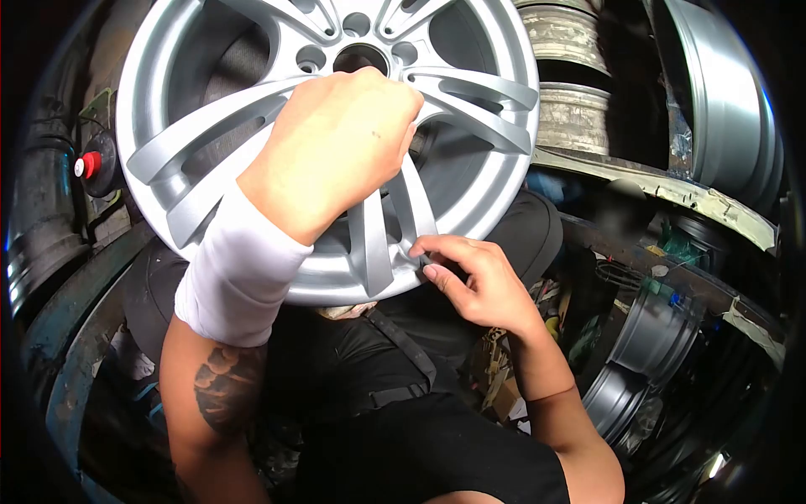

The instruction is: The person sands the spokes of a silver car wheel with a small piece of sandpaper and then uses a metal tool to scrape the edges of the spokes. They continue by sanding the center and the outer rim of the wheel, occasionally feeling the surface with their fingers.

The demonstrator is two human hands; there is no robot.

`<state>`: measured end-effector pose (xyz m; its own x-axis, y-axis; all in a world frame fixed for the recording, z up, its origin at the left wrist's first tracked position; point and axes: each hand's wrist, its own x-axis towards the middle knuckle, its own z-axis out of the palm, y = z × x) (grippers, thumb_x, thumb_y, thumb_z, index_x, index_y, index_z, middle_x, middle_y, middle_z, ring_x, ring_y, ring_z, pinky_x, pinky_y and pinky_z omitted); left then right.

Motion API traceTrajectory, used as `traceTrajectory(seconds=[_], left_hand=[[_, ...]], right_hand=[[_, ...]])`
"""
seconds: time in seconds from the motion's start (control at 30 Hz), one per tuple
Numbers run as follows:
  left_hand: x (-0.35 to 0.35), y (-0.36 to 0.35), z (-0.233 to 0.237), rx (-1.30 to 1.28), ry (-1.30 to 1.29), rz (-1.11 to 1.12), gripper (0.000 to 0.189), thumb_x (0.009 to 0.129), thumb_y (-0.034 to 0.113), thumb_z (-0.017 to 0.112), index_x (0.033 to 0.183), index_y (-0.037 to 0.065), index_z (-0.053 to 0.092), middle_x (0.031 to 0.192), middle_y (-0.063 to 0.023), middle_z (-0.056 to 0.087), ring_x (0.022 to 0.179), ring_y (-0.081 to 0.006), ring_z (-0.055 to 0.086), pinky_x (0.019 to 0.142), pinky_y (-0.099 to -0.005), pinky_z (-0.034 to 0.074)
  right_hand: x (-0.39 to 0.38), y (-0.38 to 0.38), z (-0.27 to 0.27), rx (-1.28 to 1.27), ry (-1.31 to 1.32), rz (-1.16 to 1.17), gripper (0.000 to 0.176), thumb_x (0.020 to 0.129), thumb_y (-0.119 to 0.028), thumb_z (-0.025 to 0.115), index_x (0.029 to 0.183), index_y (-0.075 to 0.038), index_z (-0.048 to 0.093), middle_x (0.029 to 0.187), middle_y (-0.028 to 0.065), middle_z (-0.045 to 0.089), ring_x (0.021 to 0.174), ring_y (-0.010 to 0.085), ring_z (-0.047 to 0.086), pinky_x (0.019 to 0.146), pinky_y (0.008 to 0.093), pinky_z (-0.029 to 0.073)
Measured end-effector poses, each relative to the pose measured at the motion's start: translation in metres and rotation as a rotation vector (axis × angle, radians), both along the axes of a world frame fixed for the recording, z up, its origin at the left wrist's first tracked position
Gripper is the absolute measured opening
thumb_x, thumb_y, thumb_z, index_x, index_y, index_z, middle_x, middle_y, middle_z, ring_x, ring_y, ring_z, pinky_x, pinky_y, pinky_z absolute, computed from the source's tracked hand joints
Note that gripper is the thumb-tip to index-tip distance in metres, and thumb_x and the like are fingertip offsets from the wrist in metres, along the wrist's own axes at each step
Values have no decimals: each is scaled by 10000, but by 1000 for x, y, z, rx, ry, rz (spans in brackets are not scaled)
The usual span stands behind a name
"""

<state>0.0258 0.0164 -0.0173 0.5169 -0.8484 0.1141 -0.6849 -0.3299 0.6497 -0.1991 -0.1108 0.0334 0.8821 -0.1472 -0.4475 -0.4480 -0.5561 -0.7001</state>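
A silver alloy wheel (369,244) with paired spokes lies face up over the person's lap. My left hand (340,143), with a white band round the forearm, is closed in a fist over the spokes just below the centre hole. Its fingertips and anything inside them are hidden. Near the wheel's lower right edge, my right hand (478,281) has thumb and forefinger drawn together at the outer end of a spoke. A small dark bit shows between those fingertips, too small to name.
Worn wheels (573,118) are stacked at the upper right, beside a large silver rim (726,101). More grey rims (655,336) stand lower right, below a shelf edge (663,189). At left are a red-and-white knob (87,165) and a dark metal cylinder (42,202).
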Motion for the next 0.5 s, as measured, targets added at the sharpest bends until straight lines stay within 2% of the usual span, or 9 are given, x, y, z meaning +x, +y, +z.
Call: traceTrajectory(seconds=[0.1,0.2,0.3,0.4,0.5], left_hand=[[-1,0,-1,9,2,1,170,965,172,724,1041,45,807,887,-199,767,893,-401,752,801,-495,590],[-4,0,-6,-13,-9,-17,160,962,167,727,1030,44,803,893,-196,768,897,-399,752,808,-497,590],[-5,1,-10,-42,-24,-27,154,956,162,732,1029,45,798,888,-196,765,897,-399,751,813,-497,588],[-5,1,-11,-28,-26,-29,154,952,158,734,1033,43,796,883,-197,762,893,-402,748,815,-497,588],[-3,2,-9,-18,-5,-36,154,951,155,732,1030,38,792,882,-203,759,892,-408,745,810,-500,587]], right_hand=[[3,-2,5,-5,95,40,267,954,1,716,1218,-28,744,1021,171,770,903,351,747,837,389,584],[2,2,0,-101,43,204,258,945,-20,733,1203,-21,746,1023,175,778,935,369,753,830,420,590],[9,8,7,-161,130,209,192,939,-43,724,1129,-32,742,982,193,763,936,396,743,822,493,581],[13,4,2,-259,129,309,210,918,-39,743,1128,-31,759,976,158,761,932,388,730,799,462,583],[15,9,0,-297,70,383,106,908,-42,707,1005,-14,740,886,181,705,879,412,716,756,522,570]])
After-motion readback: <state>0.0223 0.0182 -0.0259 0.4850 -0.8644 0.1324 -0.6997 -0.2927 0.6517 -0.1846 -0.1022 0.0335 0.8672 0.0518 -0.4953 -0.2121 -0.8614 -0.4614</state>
